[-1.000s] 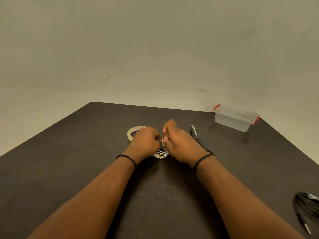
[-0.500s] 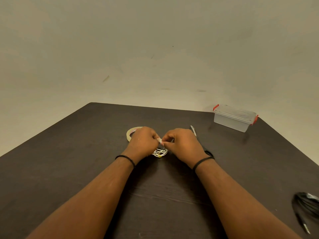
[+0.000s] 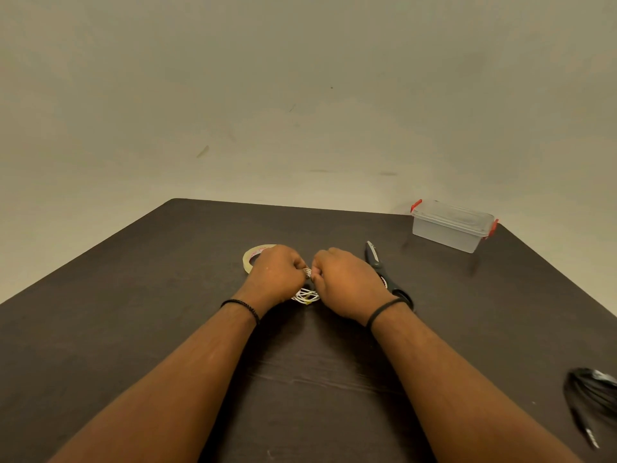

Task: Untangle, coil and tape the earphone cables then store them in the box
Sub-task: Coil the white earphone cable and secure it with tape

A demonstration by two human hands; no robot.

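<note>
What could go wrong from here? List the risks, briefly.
1. The white earphone coil is pinched only at its top by the left hand and right hand; its lower loops hang loose and may spring apart.
2. The storage box has its lid on, so one grip must let go to open it.
3. The black cable at the table edge could slip off.

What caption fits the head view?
Both hands pinch a coiled white earphone cable on the dark wooden table.

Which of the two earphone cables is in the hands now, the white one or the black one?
The white cable, pinched between both hands at the table's middle; the black cable lies untouched at the right edge.
</note>
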